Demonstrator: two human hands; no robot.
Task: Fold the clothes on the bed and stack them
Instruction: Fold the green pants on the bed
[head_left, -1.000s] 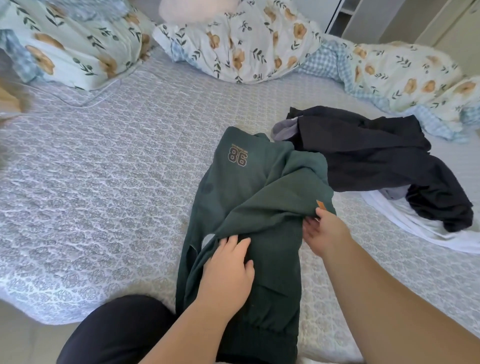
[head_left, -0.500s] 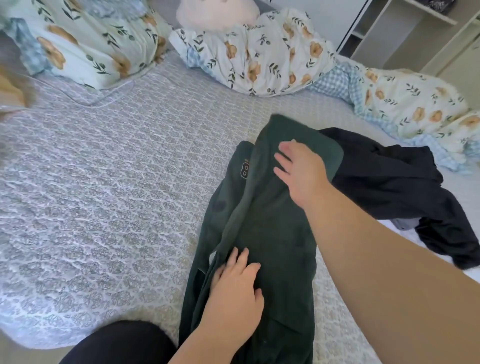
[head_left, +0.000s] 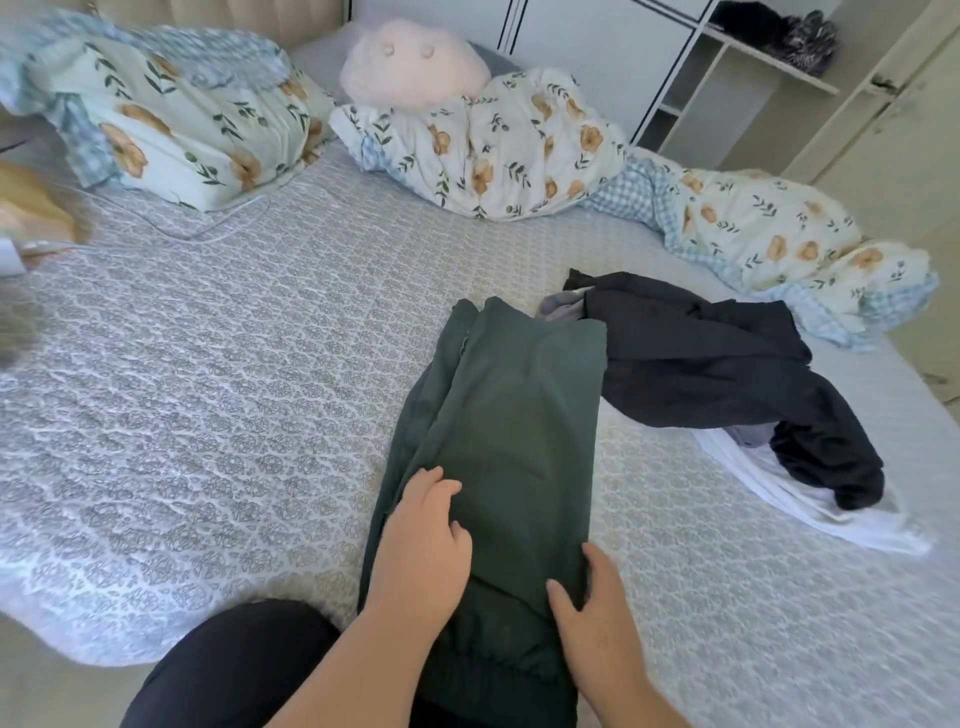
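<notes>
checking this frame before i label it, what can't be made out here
- Head view: the green garment's near end, cut off by the bottom edge and partly covered by the left hand and right hand.
- Grey and white clothes, mostly buried under the dark garment; their type is unclear.
- Tan object at the left edge, blurred and cropped.
- Dark items on the shelf, too small to identify.

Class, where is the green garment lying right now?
In the head view, the green garment lies lengthwise on the bed, centre-right, beside the dark clothes pile.
</notes>
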